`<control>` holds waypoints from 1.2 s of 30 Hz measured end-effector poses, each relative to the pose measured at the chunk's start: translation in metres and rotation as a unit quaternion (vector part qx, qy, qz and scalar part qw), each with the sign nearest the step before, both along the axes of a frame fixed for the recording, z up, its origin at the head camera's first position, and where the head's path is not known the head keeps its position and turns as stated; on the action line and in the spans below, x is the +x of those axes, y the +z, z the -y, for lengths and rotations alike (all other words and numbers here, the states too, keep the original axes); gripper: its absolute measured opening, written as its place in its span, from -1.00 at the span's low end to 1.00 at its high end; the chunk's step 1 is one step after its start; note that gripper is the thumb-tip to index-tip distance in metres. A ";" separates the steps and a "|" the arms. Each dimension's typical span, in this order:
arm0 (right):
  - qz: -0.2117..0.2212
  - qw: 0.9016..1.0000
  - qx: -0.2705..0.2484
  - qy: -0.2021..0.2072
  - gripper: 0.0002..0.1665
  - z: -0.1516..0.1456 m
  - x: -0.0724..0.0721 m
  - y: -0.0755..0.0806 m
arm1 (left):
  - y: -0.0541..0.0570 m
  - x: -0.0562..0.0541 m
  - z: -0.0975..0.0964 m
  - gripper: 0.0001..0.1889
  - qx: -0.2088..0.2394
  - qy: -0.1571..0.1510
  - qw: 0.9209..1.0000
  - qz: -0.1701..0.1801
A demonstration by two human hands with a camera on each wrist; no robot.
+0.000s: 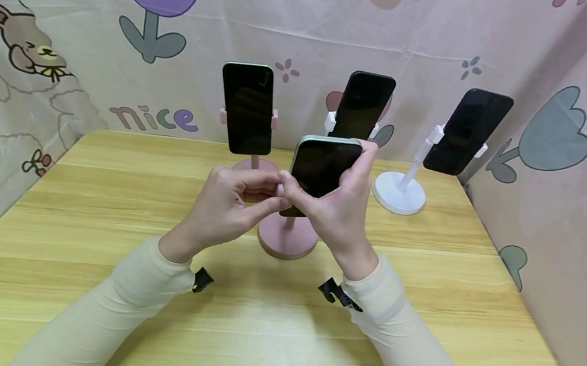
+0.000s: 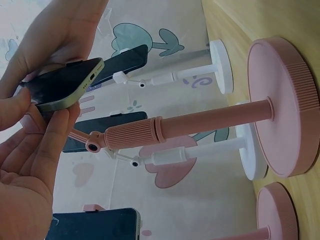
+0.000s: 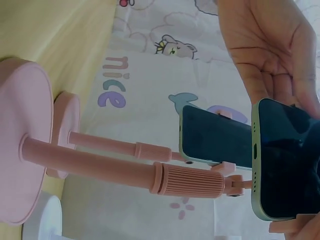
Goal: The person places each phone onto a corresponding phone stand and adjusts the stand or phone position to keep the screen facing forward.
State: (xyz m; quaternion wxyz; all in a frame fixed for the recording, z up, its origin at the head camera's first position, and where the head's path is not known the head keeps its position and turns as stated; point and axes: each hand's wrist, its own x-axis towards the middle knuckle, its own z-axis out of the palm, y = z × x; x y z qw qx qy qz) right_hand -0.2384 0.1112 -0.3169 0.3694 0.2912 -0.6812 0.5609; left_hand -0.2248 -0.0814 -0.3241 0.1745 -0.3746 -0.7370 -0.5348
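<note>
A phone (image 1: 322,165) with a pale green frame and dark screen stands tilted at the head of the nearest pink phone stand (image 1: 287,239). My right hand (image 1: 346,212) grips this phone from its right side, thumb laid across the lower screen toward the left edge. At that left edge, my left hand (image 1: 237,204) has its thumb and fingers pinched together around the holder's small clamp, mostly hidden by the fingertips. A pink clamp arm (image 3: 292,225) shows against the opposite edge in the right wrist view. The stand's ribbed collar (image 2: 131,133) and round base (image 2: 272,107) show below the phone.
Behind stand three more phones in holders: one phone (image 1: 247,109) on a pink stand, another phone (image 1: 363,107) in a white clamp, and a tilted phone (image 1: 465,132) on a white stand (image 1: 400,193). A printed cloth (image 1: 301,5) hangs behind the wooden table (image 1: 257,328).
</note>
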 end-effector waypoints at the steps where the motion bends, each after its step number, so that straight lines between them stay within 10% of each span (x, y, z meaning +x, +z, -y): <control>1: 0.000 1.000 0.002 -0.003 -0.07 0.000 0.000 0.000 | 0.000 0.000 0.000 -0.74 0.000 0.000 1.000 0.001; 22: 0.026 0.999 0.025 -0.004 -0.03 -0.002 0.004 -0.010 | 0.001 0.002 0.002 -0.77 -0.010 0.009 1.000 -0.004; 31: 0.061 0.997 0.027 0.030 0.10 -0.012 -0.002 -0.012 | 0.002 0.001 0.000 -0.73 0.000 0.009 1.000 0.007; 36: 0.135 0.984 -0.019 0.115 0.08 -0.026 -0.012 -0.014 | 0.001 0.000 0.000 -0.75 0.003 0.007 1.000 0.010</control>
